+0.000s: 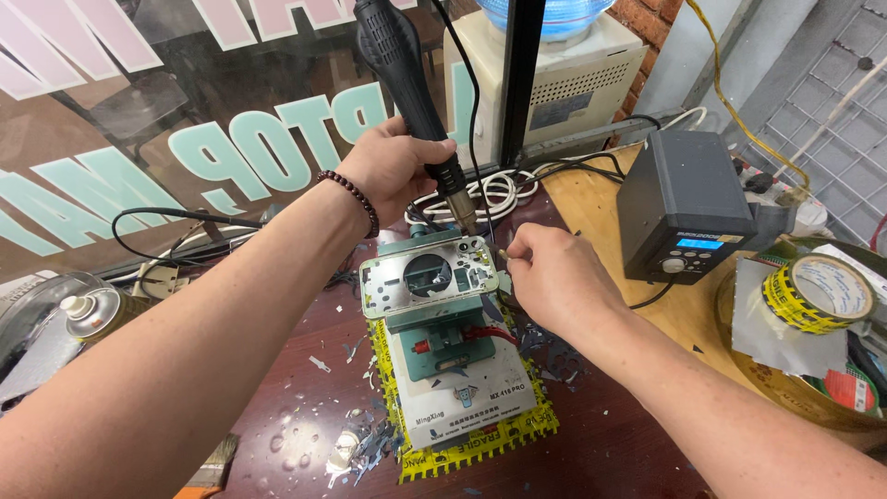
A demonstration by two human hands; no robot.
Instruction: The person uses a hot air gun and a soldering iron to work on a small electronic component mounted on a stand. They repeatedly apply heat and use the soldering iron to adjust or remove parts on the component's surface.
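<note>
left hand: fingers wrapped tight around the black hot-air wand, held steeply, its metal nozzle angled down at the top right corner of the phone frame.
right hand: fingers pressed together, pinching a thin tool that is mostly hidden; only its tip shows, just beside the frame's right edge near the nozzle.
phone frame: a stripped silver back shell, lying flat and clamped in the teal holding fixture, which sits on a white base over strips of yellow tape on the dark tabletop.
around it: glass chips and flakes scattered over the tabletop, a brush at the lower left, a spray can at the far left, the black heat station with a lit blue display to the right, a roll of yellow tape beyond it.
step in hand, as i judge it: warming one corner while picking at what sticks there.
doing it well: keep the nozzle just off the metal, work the pick only where the heat falls, lift rather than lever, keep the right fingers out of the air stream, and mind the sharp chips.
</note>
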